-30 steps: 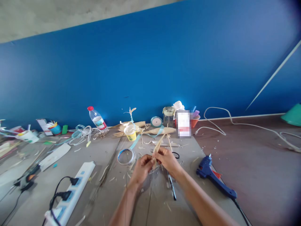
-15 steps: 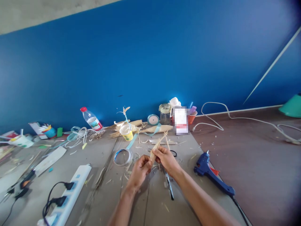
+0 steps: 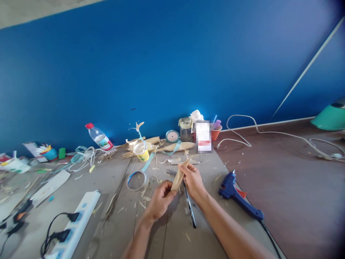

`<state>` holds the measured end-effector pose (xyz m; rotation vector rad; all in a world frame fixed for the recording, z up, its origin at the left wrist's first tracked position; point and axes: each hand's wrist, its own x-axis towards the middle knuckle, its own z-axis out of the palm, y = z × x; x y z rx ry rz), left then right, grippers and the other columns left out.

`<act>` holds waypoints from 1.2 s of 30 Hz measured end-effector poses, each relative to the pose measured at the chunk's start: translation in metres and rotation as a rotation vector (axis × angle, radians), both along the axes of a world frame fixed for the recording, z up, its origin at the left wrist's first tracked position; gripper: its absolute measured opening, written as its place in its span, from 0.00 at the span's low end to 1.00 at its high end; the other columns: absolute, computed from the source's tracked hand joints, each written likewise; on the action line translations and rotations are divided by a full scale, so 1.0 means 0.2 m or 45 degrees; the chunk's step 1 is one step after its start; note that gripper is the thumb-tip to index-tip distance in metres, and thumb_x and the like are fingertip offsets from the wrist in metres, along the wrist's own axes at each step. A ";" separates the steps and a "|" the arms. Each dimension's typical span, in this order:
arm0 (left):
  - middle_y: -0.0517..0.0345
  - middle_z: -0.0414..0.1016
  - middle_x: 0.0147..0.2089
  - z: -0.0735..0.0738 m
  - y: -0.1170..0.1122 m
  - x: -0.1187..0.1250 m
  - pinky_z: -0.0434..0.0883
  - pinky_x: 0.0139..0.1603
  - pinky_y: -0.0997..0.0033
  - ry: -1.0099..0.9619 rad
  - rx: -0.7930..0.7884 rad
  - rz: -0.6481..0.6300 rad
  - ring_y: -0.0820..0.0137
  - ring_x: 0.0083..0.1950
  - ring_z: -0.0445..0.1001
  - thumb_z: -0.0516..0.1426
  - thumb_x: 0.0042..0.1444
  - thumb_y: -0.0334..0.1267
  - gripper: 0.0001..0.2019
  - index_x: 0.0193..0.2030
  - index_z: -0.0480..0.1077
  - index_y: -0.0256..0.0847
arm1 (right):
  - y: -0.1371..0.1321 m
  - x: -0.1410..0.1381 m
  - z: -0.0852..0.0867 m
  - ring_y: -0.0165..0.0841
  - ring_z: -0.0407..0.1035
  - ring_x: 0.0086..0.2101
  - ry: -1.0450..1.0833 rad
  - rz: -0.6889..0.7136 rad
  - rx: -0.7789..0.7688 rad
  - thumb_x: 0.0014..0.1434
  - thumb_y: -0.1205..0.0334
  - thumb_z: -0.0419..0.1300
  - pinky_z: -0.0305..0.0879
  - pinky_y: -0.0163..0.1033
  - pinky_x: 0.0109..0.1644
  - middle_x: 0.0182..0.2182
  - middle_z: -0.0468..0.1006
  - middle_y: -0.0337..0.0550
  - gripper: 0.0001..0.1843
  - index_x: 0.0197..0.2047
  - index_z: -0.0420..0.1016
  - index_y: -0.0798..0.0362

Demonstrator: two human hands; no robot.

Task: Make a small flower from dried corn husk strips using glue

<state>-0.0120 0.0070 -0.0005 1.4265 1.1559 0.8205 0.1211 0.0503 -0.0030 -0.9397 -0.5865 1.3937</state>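
A pale tan piece of dried corn husk (image 3: pixel 179 178) is stretched between both hands above the table. My left hand (image 3: pixel 162 196) pinches its lower end between thumb and fingers. Higher up, my right hand (image 3: pixel 192 177) grips the husk near its pointed tip. Beneath the right hand lies a slim black pen-like tool (image 3: pixel 190 208), its far end hidden by the fingers. A ring of tape (image 3: pixel 136 180) rests left of the hands. Behind them, a larger folded husk (image 3: pixel 176 146) lies by a yellow cup (image 3: pixel 142 153) holding a husk flower on a blue-wrapped stem.
To the right lies a blue hot glue gun (image 3: pixel 239 198) with its cord. A white power strip (image 3: pixel 78 223) with black plugs is at the front left. A water bottle (image 3: pixel 100 137), a glass jar (image 3: pixel 185 130) and a ribbon spool (image 3: pixel 172 136) stand along the blue wall.
The husk shows more of its length between the hands, the left hand having lowered slightly. The view has shifted a little to the right.
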 end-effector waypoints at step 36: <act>0.66 0.60 0.21 -0.05 0.04 -0.02 0.53 0.24 0.77 -0.419 -0.150 0.303 0.79 0.21 0.56 0.62 0.43 0.43 0.13 0.29 0.67 0.36 | -0.03 0.01 0.05 0.24 0.55 0.18 -0.551 0.427 0.107 0.43 0.58 0.61 0.49 0.31 0.22 0.16 0.64 0.32 0.09 0.21 0.68 0.55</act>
